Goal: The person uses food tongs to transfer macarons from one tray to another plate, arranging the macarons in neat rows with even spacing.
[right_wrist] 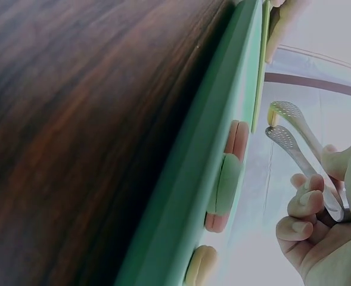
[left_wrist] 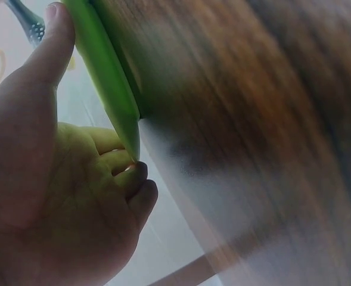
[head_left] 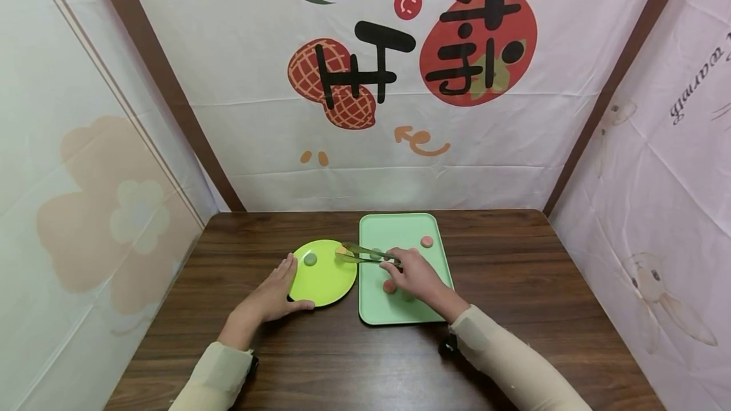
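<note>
Left hand, one: fingers straight, thumb set apart, resting against the left rim of the plate. I judge a light press the best brace here; a hard one could tip or skid the plate.

Right hand, one: fingers curled round the tongs, reaching from above the tray towards the plate. An even squeeze suits; too much may crack the cookie, too little may drop it.

Red cookie, one: on the tray, just beside my right hand on its nearer side.

Green cookie, one: on the tray, beneath the tongs. I should hold the arms high enough to clear it and the tray's rim.

Yellow cookie, one: pinched between the tong tips, well ahead of my right fingers and touched by none of them; above the right part of the plate, opposite my left fingers. Whether it meets the plate, I cannot tell. Best lowered flat before the tips part, in my judgement.

Second green cookie, one: lying on the plate, just beside my left fingertips; to be left unbumped.

Pink cookie, one: far right of the tray.

Printed cloth, one: behind the worktop.
</note>
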Demonstrator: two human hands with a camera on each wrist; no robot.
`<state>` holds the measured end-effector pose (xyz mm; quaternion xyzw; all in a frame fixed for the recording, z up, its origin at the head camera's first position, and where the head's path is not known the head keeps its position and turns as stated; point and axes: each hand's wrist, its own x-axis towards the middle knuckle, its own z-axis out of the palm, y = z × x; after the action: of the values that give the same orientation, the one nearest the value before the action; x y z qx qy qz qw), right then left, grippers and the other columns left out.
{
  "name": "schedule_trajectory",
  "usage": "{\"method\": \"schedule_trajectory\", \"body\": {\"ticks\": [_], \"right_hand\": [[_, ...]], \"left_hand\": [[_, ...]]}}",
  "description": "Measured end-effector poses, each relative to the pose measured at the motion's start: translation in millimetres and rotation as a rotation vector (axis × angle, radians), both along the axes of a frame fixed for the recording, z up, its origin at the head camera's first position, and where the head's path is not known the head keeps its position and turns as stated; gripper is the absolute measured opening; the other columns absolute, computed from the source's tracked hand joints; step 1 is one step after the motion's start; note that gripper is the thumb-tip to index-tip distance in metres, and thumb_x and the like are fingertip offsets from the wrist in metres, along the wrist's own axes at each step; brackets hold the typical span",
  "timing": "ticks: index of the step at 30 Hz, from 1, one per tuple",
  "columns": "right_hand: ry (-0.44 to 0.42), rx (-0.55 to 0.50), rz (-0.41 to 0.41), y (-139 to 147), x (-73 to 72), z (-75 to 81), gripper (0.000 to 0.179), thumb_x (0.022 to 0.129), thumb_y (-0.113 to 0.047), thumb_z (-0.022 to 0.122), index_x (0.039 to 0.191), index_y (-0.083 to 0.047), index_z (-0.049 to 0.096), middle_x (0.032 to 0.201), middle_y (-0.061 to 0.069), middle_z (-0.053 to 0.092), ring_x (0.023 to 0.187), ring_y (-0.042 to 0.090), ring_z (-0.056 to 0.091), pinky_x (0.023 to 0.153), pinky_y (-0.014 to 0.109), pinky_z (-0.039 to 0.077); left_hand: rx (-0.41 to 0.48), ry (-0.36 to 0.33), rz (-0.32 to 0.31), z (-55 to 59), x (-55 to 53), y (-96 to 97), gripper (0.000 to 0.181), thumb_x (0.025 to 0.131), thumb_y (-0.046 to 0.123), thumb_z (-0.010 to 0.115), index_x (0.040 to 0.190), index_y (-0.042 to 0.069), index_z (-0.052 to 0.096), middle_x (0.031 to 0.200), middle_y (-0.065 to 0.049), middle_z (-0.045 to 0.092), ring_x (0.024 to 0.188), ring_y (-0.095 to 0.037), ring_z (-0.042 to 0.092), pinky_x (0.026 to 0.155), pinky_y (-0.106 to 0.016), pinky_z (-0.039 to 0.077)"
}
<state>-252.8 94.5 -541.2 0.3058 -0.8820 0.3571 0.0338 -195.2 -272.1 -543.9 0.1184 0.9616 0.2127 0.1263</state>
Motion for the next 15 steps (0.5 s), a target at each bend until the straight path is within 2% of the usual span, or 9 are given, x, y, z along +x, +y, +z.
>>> {"method": "schedule_trajectory", "body": {"ticks": [4,8,15], "right_hand": [[-0.023,0.003,-0.004,-5,0.4,1.7,0.017,0.109,-0.028,0.068,0.111,-0.013,0.073,0.078,-0.005,0.066,0.06,0.005,0.052,0.056,0.027,0.045],[-0.053,0.024,-0.012,-10,0.8,2.4,0.02,0.11,-0.03,0.066,0.115,-0.013,0.073,0.076,-0.009,0.06,0.059,0.005,0.05,0.057,0.028,0.045],[-0.052,0.06,-0.011,-19,-0.7,2.4,0.028,0.11,-0.033,0.065,0.12,-0.009,0.074,0.088,-0.003,0.071,0.067,0.007,0.06,0.063,0.031,0.052]], "left_hand": [[0.0,-0.001,-0.002,-0.4,-0.2,-0.1,0.127,0.092,0.067,0.076,0.167,-0.011,0.009,0.176,-0.03,0.004,0.163,-0.049,0.011,0.129,-0.064,0.021],[-0.002,-0.004,-0.003,-0.4,0.0,-0.6,0.127,0.092,0.067,0.075,0.167,-0.012,0.009,0.176,-0.03,0.003,0.163,-0.049,0.011,0.129,-0.064,0.021],[0.003,-0.004,-0.003,0.2,-0.2,-0.7,0.128,0.092,0.068,0.075,0.167,-0.012,0.009,0.176,-0.03,0.004,0.163,-0.049,0.011,0.129,-0.064,0.021]]}}
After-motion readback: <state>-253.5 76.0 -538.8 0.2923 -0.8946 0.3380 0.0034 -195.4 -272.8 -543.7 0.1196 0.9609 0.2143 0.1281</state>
